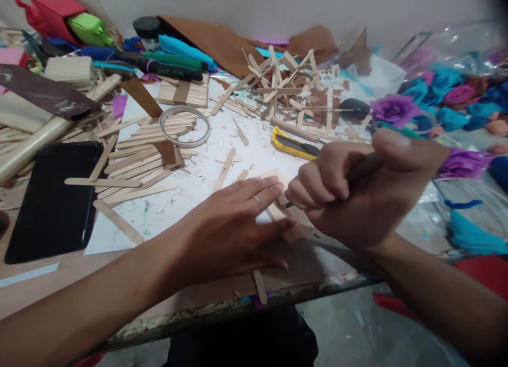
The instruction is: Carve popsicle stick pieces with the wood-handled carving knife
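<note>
My left hand [234, 224] lies flat with its fingers stretched out, pressing wooden craft sticks [278, 211] down on the table near the front edge. A ring sits on one finger. Right beside it, my right hand [357, 190] is closed in a fist round a wooden-handled tool [363, 167]. The tool's tip points down at the sticks under my left fingertips and is mostly hidden by my fingers. One stick [260, 285] pokes out below my left hand toward the table edge.
A yellow utility knife [293, 144] lies just behind my hands. Loose sticks [138, 155] and a tape ring [184, 126] fill the middle left, a heap of stick pieces [286, 81] the back. A black phone [53, 198] lies left; paper flowers [436, 100] right.
</note>
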Demonstrator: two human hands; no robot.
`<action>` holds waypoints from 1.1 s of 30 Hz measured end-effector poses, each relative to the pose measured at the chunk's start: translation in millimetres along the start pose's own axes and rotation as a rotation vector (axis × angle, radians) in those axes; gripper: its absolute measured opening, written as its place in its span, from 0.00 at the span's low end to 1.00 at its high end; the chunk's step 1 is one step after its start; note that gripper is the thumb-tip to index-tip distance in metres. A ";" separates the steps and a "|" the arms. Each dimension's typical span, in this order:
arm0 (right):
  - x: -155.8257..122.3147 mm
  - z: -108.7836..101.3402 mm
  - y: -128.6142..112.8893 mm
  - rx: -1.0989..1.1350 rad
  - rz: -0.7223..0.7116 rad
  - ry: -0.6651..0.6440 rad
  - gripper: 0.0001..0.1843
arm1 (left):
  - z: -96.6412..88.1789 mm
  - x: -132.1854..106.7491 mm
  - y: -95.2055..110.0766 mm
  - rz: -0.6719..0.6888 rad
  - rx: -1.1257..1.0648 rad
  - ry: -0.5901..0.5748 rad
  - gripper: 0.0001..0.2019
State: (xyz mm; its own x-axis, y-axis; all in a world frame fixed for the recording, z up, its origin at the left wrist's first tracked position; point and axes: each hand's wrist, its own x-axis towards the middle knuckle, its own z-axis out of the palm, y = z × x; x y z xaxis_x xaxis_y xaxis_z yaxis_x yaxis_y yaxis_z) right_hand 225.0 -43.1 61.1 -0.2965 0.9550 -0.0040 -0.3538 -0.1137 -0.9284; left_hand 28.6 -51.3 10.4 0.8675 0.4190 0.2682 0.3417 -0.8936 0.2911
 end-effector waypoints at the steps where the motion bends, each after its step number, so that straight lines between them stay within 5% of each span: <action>1: -1.0 -0.2 -0.4 -0.004 0.003 0.012 0.36 | -0.4 0.1 0.1 0.001 -0.005 -0.004 0.25; 7: -7.6 -2.5 3.0 -0.017 -0.028 0.042 0.35 | -0.6 0.8 -0.5 -0.003 -0.045 -0.007 0.28; 14: -8.2 7.5 24.9 0.036 -0.268 0.101 0.36 | -1.7 2.7 -0.3 0.005 -0.088 0.018 0.25; 19: -4.2 -4.0 2.6 0.041 -0.083 0.003 0.38 | 1.8 -1.8 0.3 -0.009 -0.017 0.030 0.26; 24: -0.5 -12.2 -17.8 -0.024 -0.152 -0.099 0.39 | 7.0 -6.5 -1.4 0.027 0.042 0.076 0.29; 33: 9.7 7.9 -16.6 -0.026 -0.122 -0.011 0.38 | 8.0 -4.5 -4.1 0.020 -0.008 0.048 0.29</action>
State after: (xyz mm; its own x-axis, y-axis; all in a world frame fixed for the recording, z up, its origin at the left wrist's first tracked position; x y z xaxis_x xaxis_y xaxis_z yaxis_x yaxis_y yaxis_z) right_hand 221.0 -34.1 79.4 -0.2627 0.9581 0.1138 -0.3646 0.0106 -0.9311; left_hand 26.1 -50.8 0.6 0.8558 0.4082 0.3178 0.3209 -0.9007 0.2927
